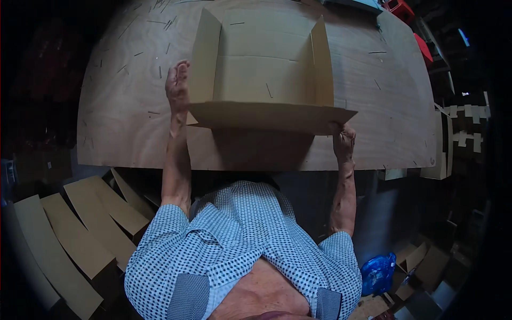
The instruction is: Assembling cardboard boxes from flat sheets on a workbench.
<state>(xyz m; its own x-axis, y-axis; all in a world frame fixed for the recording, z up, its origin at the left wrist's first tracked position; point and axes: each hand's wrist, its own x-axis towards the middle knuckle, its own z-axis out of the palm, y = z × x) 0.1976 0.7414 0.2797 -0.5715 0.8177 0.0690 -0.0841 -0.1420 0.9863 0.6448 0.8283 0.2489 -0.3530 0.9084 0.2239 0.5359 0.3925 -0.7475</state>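
A brown cardboard box lies on the wooden table in front of me, its left, right and near panels raised from a flat base. My left hand rests against the outside of the left panel, palm toward the cardboard and fingers pointing away from me. At the near side, a long panel leans toward me. My right hand is closed on that panel's right end, with part of the fingers hidden. Thin dark strips, one of them a bent strip, lie on the box's base.
Dark slivers are scattered over the plywood table. Folded cardboard pieces stand at lower left. A blue plastic bag and more cardboard are at lower right. Red objects sit by the far right edge.
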